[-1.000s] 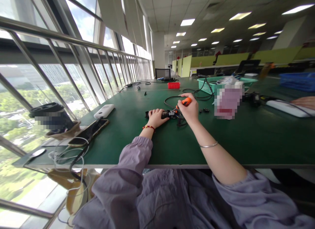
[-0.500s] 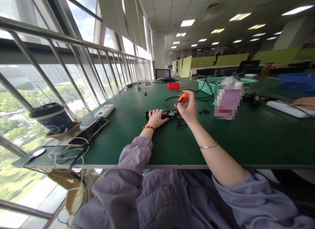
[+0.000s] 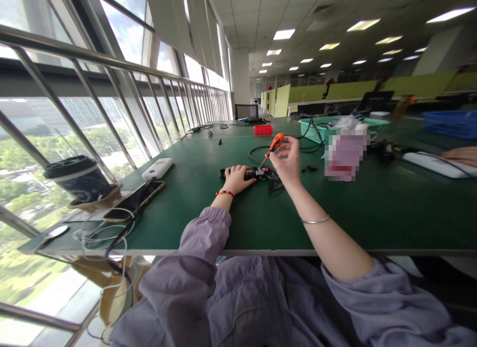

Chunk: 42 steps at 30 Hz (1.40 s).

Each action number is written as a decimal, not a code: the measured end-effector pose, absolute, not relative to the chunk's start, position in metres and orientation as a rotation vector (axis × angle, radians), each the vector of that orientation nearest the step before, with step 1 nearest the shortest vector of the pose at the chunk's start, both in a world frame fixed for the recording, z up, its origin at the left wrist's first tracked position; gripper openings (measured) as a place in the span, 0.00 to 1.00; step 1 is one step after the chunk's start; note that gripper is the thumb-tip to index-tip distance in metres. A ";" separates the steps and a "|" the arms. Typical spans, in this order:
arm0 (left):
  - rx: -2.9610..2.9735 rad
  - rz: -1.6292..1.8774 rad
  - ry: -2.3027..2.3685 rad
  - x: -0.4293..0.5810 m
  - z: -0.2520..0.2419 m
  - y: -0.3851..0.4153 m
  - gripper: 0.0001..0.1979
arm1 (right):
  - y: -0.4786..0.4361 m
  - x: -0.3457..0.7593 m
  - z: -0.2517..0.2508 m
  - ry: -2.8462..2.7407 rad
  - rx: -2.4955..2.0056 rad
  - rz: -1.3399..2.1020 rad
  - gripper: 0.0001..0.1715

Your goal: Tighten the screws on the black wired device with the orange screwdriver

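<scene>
My left hand (image 3: 237, 178) rests curled over a small black device (image 3: 254, 174) lying on the green table (image 3: 208, 213), pressing it down. My right hand (image 3: 286, 162) pinches an orange-handled screwdriver (image 3: 274, 145) between fingers and thumb. The screwdriver is tilted, its tip down at the device and its handle up and to the right. A black cable (image 3: 261, 150) loops away from the device toward the far side.
A lidded coffee cup (image 3: 76, 179), a phone (image 3: 134, 200), a white power bank (image 3: 158, 168) and tangled cables (image 3: 100, 235) lie at the left edge by the window railing. A small red box (image 3: 263, 130), a teal basket (image 3: 320, 128), small black parts (image 3: 310, 167) and a white device (image 3: 436, 164) sit farther off.
My right hand has lifted and tilted the screwdriver, so its orange handle now stands higher above the device. My left hand has stayed on the device.
</scene>
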<state>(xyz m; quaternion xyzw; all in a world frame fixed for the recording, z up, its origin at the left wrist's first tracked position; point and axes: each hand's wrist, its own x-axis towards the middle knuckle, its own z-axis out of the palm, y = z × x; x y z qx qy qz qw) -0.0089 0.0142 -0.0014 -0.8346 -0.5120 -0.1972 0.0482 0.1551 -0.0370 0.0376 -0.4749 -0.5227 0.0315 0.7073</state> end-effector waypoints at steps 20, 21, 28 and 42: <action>-2.547 -0.589 -1.575 -0.009 0.000 0.012 0.23 | -0.047 0.153 0.042 -1.168 -1.219 -0.010 0.27; -2.547 -0.589 -1.576 -0.010 0.000 0.012 0.23 | -0.047 0.154 0.042 -1.150 -1.240 0.005 0.22; -2.543 -0.582 -1.576 -0.010 0.000 0.013 0.23 | -0.043 0.153 0.039 -1.219 -1.131 0.042 0.24; -2.556 -0.563 -1.556 -0.010 0.000 0.013 0.24 | -0.046 0.152 0.040 -1.245 -1.122 0.003 0.28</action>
